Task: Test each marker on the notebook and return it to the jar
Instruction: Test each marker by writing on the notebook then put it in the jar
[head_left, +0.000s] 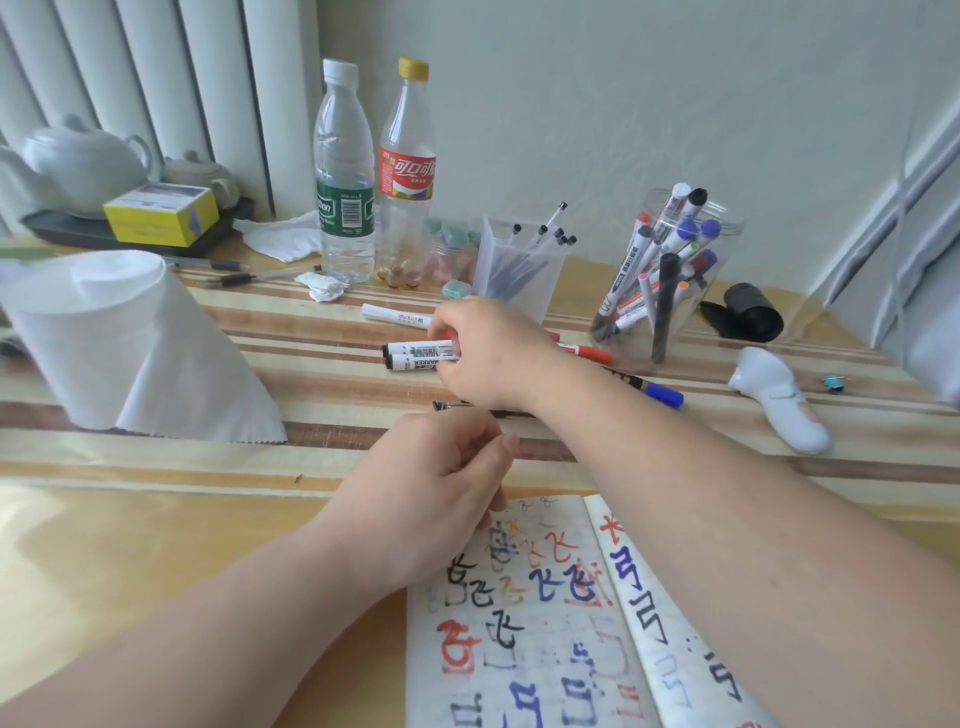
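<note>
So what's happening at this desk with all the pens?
A person is trying out markers. The right hand grips two black-capped markers lying on the table. The left hand rests curled at the top of the notebook, which is covered in coloured test strokes; whether it holds anything is unclear. The clear jar at the back right holds many markers.

Notebook (524, 639) nearest on the table (156, 519), loose markers (415, 353) behind it, jar (670, 270) back right, bottles (374, 176) back centre, paper roll (119, 343) left, teapot (83, 161) far left.
</note>
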